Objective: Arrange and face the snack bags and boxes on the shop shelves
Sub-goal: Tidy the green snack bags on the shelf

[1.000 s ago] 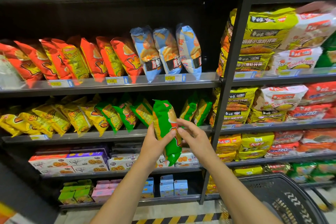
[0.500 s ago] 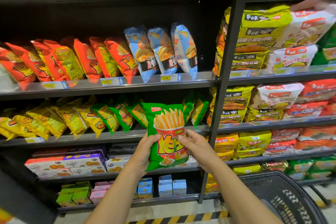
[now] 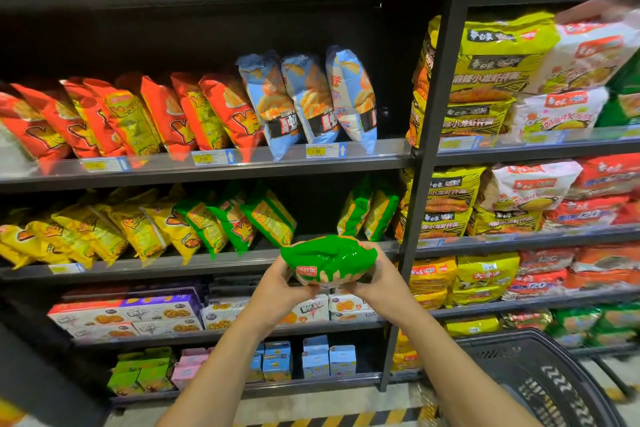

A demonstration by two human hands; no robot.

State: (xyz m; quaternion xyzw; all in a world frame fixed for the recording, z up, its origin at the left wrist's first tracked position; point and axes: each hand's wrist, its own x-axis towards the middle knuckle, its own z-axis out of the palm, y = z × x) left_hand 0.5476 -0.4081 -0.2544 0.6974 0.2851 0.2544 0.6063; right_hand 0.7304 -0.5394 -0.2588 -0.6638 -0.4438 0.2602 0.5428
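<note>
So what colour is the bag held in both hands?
The bag is bright green with a small red label, seen in the head view.

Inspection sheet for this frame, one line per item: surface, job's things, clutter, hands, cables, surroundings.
Surface: dark shelves, stocked; a gap in the green row behind the held bag.
Job's things: green bag held before that gap, tipped nearly flat; shelved green bags lean on either side; boxes one shelf down.
Clutter: nothing seen.
Hands: left hand and right hand both grip the green bag.
Cables: nothing seen.
Surroundings: black basket lower right; noodle packs in the next bay.
</note>
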